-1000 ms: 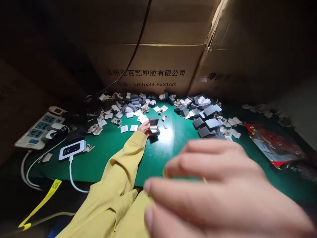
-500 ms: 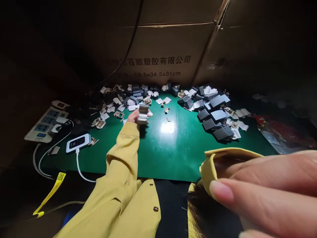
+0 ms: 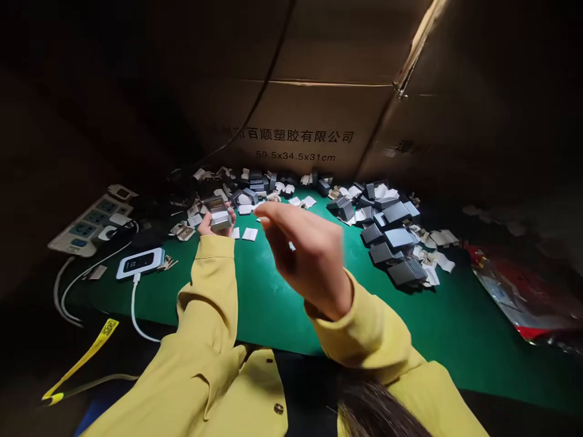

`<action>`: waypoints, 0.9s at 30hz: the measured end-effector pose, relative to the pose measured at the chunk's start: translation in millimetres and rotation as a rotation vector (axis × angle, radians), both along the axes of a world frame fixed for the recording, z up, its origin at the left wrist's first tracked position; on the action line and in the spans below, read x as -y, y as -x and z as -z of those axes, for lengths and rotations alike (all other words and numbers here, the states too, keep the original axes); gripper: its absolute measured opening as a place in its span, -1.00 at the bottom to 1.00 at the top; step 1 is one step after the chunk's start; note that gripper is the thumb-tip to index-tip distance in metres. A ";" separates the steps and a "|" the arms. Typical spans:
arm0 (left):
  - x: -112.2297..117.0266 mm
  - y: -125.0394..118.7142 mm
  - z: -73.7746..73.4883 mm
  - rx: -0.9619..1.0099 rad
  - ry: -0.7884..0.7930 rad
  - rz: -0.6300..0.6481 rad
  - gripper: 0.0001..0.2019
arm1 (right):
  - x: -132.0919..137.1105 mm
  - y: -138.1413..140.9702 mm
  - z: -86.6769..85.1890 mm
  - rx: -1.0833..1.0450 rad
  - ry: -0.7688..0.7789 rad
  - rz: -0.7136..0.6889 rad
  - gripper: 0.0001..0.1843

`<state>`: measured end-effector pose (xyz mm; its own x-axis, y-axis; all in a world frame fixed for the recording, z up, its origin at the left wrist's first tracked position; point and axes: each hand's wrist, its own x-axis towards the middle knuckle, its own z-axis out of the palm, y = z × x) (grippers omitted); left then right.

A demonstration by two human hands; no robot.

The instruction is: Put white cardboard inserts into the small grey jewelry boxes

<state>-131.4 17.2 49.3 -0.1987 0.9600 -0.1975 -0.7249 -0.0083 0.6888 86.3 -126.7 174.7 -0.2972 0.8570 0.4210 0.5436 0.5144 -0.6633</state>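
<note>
My left hand (image 3: 210,223) grips a small open grey box (image 3: 217,212), lifted a little above the green mat (image 3: 282,297) at the left of centre. My right hand (image 3: 306,255) is raised over the mat's middle, in a yellow sleeve, its fingers curled forward and blurred by motion; whether anything is in them does not show. A heap of closed grey boxes (image 3: 389,233) lies to the right. Behind it all, along the cardboard, more grey boxes mixed with white paper cards (image 3: 255,191) are scattered.
Large cardboard cartons (image 3: 300,133) wall off the back and right. A power strip (image 3: 88,223) and a small white device (image 3: 139,263) on a white cable lie at the left. A red plastic bag (image 3: 523,291) lies at the right. A yellow tag (image 3: 82,361) hangs at the near left edge.
My right hand has drawn away from the camera and forward over the mat. My left hand has moved left with the open box.
</note>
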 end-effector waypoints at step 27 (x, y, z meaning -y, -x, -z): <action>-6.5 -69.1 33.5 0.135 0.050 0.361 -0.65 | -104.0 -43.0 199.1 -0.901 0.571 0.210 -0.46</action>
